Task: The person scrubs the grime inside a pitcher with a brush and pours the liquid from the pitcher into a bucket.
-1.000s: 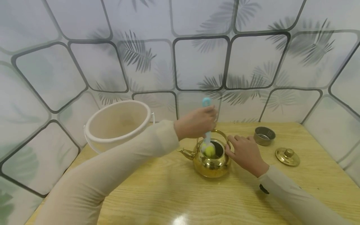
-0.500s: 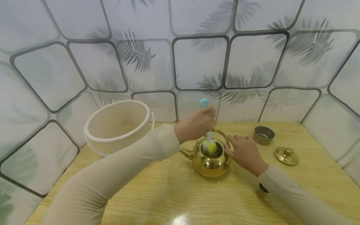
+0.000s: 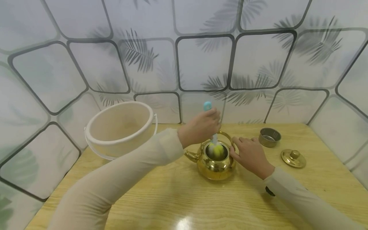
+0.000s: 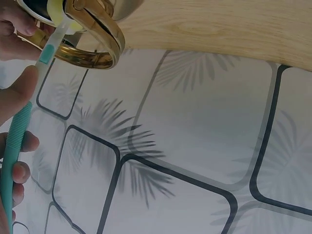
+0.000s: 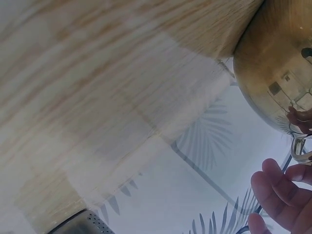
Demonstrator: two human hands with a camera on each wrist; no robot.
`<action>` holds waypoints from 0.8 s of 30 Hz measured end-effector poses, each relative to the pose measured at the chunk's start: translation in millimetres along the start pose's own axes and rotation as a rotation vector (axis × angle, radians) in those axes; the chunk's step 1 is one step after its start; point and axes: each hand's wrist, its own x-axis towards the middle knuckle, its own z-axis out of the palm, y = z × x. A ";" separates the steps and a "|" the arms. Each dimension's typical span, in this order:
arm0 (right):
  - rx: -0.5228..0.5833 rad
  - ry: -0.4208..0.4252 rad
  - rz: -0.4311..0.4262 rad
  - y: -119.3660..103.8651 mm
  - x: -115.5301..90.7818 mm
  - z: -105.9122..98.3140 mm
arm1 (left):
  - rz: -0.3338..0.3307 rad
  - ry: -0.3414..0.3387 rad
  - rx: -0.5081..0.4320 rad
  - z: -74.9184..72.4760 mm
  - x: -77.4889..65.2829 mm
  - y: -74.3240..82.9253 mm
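Note:
My left hand (image 3: 199, 127) grips a cleaning brush by its blue handle (image 4: 18, 126). Its yellow-and-white sponge head (image 3: 216, 149) is down inside the mouth of a shiny gold teakettle (image 3: 216, 168), blurred by motion. The kettle stands upright on the table, spout to the left, lid off. On its right side my right hand (image 3: 250, 156) holds it, thumb at the rim and fingers by the base of the raised hoop handle (image 4: 85, 57). In the right wrist view, curled fingertips (image 5: 275, 187) show close to the handle's lug.
A cream bucket (image 3: 126, 135) with a wire handle stands left, partly behind my left sleeve. To the right are a perforated metal strainer cup (image 3: 269, 137) and the gold knobbed lid (image 3: 293, 158). Patterned walls (image 3: 205, 64) close off the back and sides of the wooden table (image 3: 161, 198).
The sponge head has gone deeper into the kettle and slightly right, while the top of the brush handle has tipped left. My right hand and the kettle have stayed nearly still.

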 end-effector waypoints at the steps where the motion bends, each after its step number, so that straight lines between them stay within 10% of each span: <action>1: -0.001 0.003 0.000 -0.1 0.0 0.1 | -0.001 0.003 -0.006 0.3 0.1 0.0; 24: -0.009 0.009 0.005 1.4 -1.1 2.8 | -0.025 0.004 -0.255 3.8 1.9 0.0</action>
